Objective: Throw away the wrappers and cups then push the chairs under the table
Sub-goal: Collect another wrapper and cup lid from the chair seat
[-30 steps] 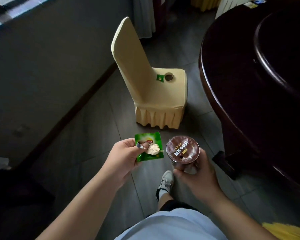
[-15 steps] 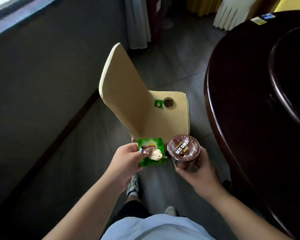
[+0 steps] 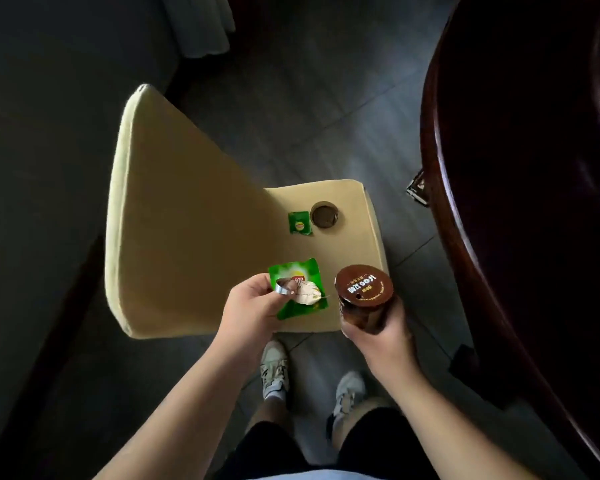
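A small green wrapper (image 3: 299, 222) and brown cup (image 3: 324, 215) lie on the chair (image 3: 194, 244) seat. The left hand (image 3: 253, 306) pinches a green wrapper (image 3: 297, 289); the right hand (image 3: 378, 327) grips a lidded cup (image 3: 364, 292). With both hands full, grabbing more risks dropping something.

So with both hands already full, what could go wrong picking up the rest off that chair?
Both hands are occupied: the left hand holds a green wrapper, the right hand a brown cup. Reaching for the small wrapper or small cup on the chair might loosen a grip or tip the cup.
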